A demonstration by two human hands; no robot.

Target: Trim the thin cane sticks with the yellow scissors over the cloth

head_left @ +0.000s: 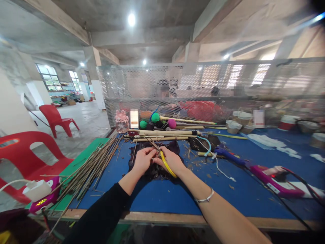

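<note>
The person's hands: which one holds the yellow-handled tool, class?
The right hand, bare-armed with a silver bangle, holds the yellow handle; the left hand, black-sleeved, does not.

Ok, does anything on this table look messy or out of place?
Yes: brown scraps litter the blue tabletop beside the right hand, and the thin sticks at left lie splayed untidily, one poking past the near edge.

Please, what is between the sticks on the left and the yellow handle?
The head view shows blue mat, then dark cloth with the left hand over it.
</note>
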